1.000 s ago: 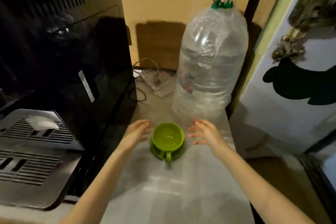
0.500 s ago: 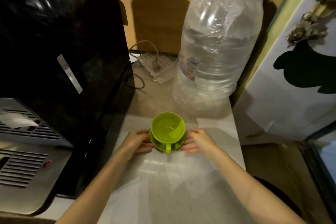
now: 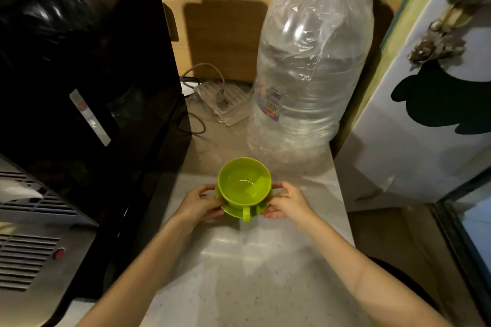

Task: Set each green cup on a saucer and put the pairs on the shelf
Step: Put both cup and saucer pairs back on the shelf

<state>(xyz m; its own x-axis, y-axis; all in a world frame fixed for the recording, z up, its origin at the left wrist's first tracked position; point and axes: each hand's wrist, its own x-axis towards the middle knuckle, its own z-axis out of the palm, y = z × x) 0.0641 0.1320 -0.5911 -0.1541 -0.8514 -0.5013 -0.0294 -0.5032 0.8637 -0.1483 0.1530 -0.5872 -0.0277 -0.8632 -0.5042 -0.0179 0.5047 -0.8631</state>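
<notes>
A green cup (image 3: 244,183) stands upright on a matching green saucer (image 3: 233,210), its handle pointing toward me. The pair is over the pale countertop (image 3: 239,273), in front of a big water bottle. My left hand (image 3: 199,202) grips the saucer's left rim. My right hand (image 3: 286,200) grips its right rim. Both thumbs rest near the cup's sides. Most of the saucer is hidden under the cup and my fingers. I cannot tell whether the saucer touches the counter.
A large clear plastic water bottle (image 3: 310,66) with a green cap stands just behind the cup. A black appliance (image 3: 87,74) fills the left side. A white power strip with cables (image 3: 223,101) lies at the back. A white fridge door (image 3: 430,114) is on the right.
My hands went from open beside the cup to closed on the saucer's two rims. The cup and saucer now look closer and higher in view.
</notes>
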